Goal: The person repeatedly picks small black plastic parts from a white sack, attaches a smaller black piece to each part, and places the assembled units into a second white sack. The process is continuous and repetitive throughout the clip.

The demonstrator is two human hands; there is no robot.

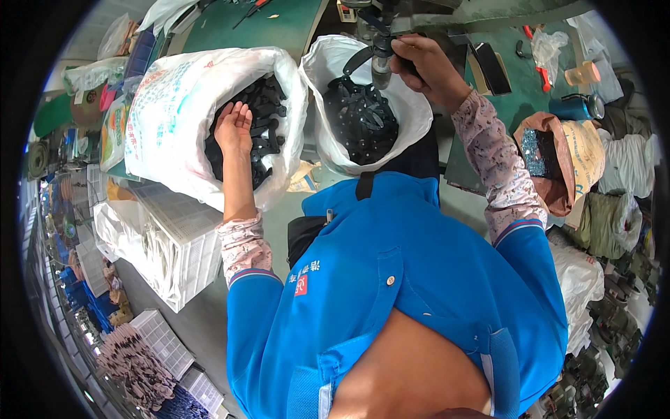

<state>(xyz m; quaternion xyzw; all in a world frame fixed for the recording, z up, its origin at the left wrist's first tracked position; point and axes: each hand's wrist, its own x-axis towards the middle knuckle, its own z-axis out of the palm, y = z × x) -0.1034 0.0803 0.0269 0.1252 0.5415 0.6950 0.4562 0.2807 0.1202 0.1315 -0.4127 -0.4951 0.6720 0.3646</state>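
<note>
My left hand (pixel 234 128) is palm up over the mouth of a white woven sack (pixel 171 112). Its fingers are loosely stretched and hold nothing that I can see. Flat, elongated black parts (pixel 262 136) fill the sack around it. My right hand (pixel 427 68) is closed beside the upright metal spindle of a machine (pixel 381 59); something dark shows within its curled fingers, too hidden to name. One black elongated part (pixel 358 61) sticks out left of the spindle. Below is a second white sack (pixel 415 122), lined with similar black pieces (pixel 359 122).
A brown sack of small bluish-grey pieces (pixel 539 153) stands at the right, near a blue flask (pixel 574 107). Red-handled pliers (pixel 544 75) lie on the green table (pixel 513 115). White plastic crates (pixel 192 241) are at the lower left.
</note>
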